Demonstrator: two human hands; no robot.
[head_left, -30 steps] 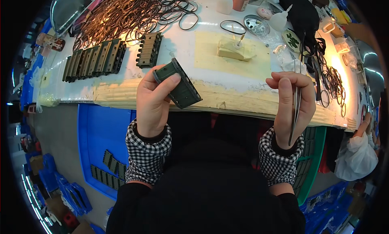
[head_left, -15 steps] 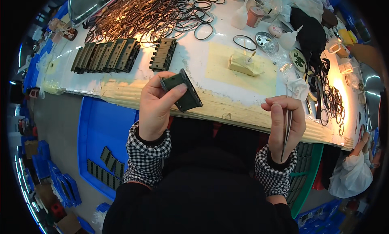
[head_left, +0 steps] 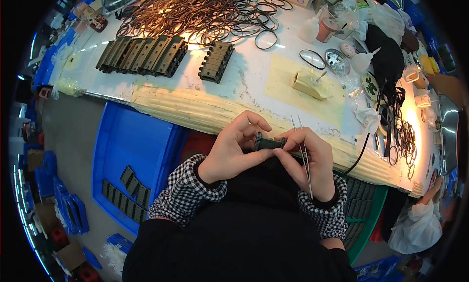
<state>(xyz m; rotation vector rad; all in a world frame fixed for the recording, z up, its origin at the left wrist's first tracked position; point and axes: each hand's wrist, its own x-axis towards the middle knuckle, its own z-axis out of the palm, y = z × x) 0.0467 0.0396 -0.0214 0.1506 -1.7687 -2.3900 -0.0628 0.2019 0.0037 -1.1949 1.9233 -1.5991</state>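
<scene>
My left hand (head_left: 233, 152) grips one end of a small dark green plastic part (head_left: 270, 144) with ridged ends, held in front of me below the table edge. At its other end, the thumb and forefinger of my right hand (head_left: 315, 157) pinch together against the part. A pair of metal tweezers (head_left: 305, 160) lies across that same hand between the fingers, tips pointing away from me. Up on the table, a row of similar green parts (head_left: 141, 55) stands at the left, with a shorter stack (head_left: 215, 62) beside it.
A heap of thin dark rubber rings (head_left: 195, 18) covers the far table. A yellowish block (head_left: 309, 85) sits on a yellow sheet, a single ring (head_left: 312, 59) behind it. Blue tray (head_left: 110, 135) and green tray (head_left: 373, 204), both with green parts, are below the table edge. A person's hand (head_left: 436, 183) shows far right.
Both hands have come together in the middle. The green part was in my left hand alone, tilted; now it lies level, with my right fingers at its end. My view has shifted slightly.
</scene>
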